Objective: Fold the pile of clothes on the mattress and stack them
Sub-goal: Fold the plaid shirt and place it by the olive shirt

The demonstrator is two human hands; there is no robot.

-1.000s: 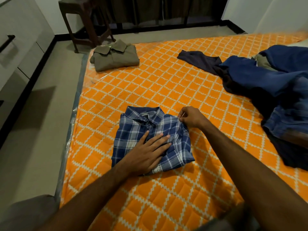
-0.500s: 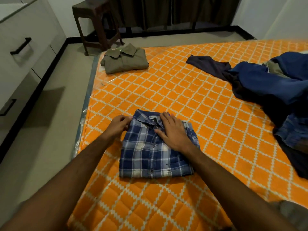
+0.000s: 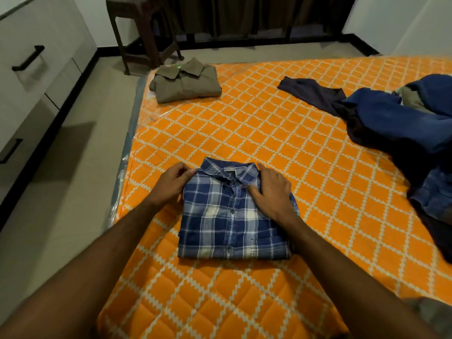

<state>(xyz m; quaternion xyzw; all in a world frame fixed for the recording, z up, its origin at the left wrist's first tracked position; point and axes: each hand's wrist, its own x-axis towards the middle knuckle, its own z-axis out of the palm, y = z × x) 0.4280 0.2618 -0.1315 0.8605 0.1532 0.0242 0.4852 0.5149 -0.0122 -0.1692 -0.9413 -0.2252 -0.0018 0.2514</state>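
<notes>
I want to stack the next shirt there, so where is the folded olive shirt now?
The olive shirt lies at the far left corner of the mattress, just in front of the dark stool.

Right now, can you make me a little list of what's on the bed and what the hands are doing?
bed: orange mattress with a white diamond pattern
folded in front: blue checked shirt, collar away from the person
left hand: grips the shirt's left top corner
right hand: lies on the shirt near the collar, thumb on the cloth
folded already: olive shirt at the far left corner
still to fold: heap of dark blue clothes on the right
</notes>
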